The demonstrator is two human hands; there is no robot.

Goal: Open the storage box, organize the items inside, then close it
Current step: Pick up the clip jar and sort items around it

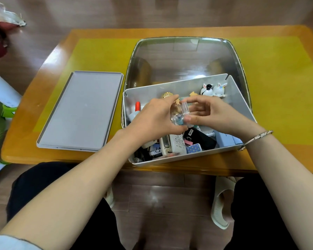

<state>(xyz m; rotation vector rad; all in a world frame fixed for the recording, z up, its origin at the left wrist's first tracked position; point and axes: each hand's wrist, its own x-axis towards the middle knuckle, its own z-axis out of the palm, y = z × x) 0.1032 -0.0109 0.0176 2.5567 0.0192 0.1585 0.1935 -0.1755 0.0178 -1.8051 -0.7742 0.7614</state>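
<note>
While both hands hover over the storage box [241,112], the left hand [155,118] and right hand [209,114] pinch a small clear container [179,114]; light, slippery, probably brittle, best held by its sides.

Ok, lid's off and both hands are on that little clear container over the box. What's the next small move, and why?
Probably set the clear container down in the bare far corner beside the two rabbit figurines. Both the left hand and right hand hold it above the storage box, whose near end is crowded with loose items.
</note>
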